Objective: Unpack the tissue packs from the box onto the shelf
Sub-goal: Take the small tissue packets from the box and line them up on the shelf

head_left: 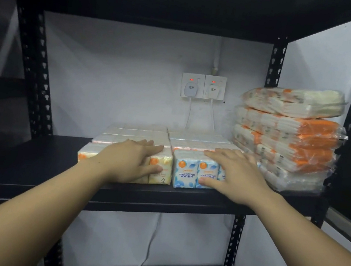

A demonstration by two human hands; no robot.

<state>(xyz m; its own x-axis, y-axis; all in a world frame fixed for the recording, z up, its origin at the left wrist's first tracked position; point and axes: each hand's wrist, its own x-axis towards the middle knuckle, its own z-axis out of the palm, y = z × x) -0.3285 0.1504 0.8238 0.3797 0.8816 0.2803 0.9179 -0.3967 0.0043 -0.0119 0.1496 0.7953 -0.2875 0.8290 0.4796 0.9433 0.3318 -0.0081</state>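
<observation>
Tissue packs (183, 170) sit on shelf (28, 163), both hands touching.

The left part of the black shelf (36, 157) lies bare from the left upright post (35, 71) to the yellow mini tissue packs (161, 168), so a hand could pass there. The blue mini tissue packs (184, 171) stand just beside the yellow ones, near the front edge. Above both blocks there is open height up to the shelf overhead. At the right end a tall stack of orange tissue bundles (294, 137) fills the corner (touching the right post). Two wall plugs (203, 87) and their cords hang behind the packs.
</observation>
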